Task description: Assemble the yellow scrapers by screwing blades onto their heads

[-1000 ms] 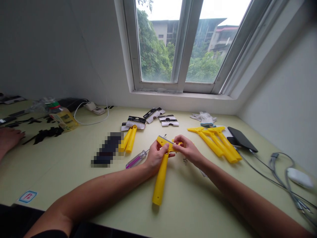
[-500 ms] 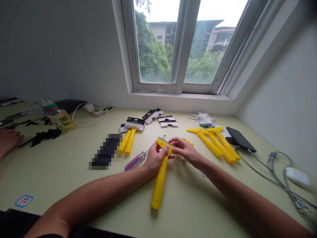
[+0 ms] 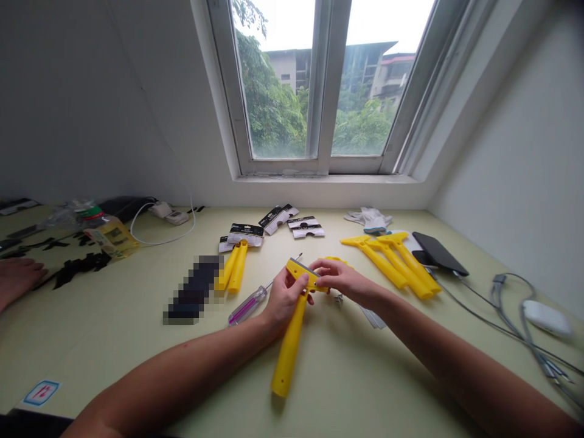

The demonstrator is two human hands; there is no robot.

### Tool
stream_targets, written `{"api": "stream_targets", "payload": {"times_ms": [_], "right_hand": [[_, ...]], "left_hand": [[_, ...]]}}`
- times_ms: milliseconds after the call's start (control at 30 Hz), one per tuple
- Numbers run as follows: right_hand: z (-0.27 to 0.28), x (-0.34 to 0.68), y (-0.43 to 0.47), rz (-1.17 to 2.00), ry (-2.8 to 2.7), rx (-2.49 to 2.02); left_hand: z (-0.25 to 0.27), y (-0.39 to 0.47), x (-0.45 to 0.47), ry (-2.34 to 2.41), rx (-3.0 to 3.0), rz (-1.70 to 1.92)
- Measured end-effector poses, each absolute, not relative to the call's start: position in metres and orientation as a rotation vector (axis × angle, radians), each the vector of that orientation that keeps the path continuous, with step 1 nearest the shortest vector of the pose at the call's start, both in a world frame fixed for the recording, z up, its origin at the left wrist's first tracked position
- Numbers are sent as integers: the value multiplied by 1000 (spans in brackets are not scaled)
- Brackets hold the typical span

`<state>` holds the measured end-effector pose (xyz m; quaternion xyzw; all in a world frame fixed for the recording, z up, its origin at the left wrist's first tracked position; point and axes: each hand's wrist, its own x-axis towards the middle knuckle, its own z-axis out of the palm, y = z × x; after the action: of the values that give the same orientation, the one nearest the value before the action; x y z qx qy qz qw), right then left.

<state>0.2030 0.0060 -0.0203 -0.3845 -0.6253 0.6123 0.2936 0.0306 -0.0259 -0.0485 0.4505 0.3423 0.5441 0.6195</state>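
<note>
A yellow scraper (image 3: 289,350) with a grey blade strip along its head is tilted above the table, its handle toward me. My left hand (image 3: 281,297) is closed around its head and neck, thumb pressed on the front. Pinched fingers of my right hand (image 3: 347,281) touch the right end of the head; whether a small part is between them is hidden. A screwdriver (image 3: 249,305) with a clear and purple handle lies left of my left hand. Under my right hand are small metal screws (image 3: 338,298), flat grey strips (image 3: 373,317) and yellow pieces (image 3: 336,260), partly covered.
Several yellow scrapers (image 3: 387,267) lie at right beside a black phone (image 3: 440,252) and grey cables (image 3: 500,310). Yellow handles (image 3: 237,267), packaging cards (image 3: 246,235) and white gloves (image 3: 368,218) lie farther back. At left are a bottle (image 3: 112,236) and another person's hand (image 3: 20,280).
The camera view has shifted slightly. Both hands stay on the scraper head, and the handle's end has swung a little left and toward me. Fingers of my right hand have shifted slightly on the head.
</note>
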Motion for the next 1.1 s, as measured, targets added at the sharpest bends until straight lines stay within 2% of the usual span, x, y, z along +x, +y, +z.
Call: {"api": "stream_targets", "payload": {"times_ms": [400, 533, 667, 767, 900, 1100], "right_hand": [[-18, 199, 1, 1691, -1666, -942], [-14, 204, 5, 1662, -1622, -958], [-11, 210, 10, 1655, -1576, -998], [-11, 211, 10, 1654, -1537, -1007], [-15, 206, 8, 1666, -1493, -985], [-22, 200, 10, 1693, -1385, -1046]], "left_hand": [[-44, -27, 33, 772, 1093, 1228], [-46, -23, 29, 912, 1138, 1303], [-35, -23, 18, 1162, 1674, 1518], [-21, -26, 14, 1045, 2165, 1424], [-15, -29, 18, 871, 2263, 1247], [-26, -23, 20, 854, 2413, 1194]]}}
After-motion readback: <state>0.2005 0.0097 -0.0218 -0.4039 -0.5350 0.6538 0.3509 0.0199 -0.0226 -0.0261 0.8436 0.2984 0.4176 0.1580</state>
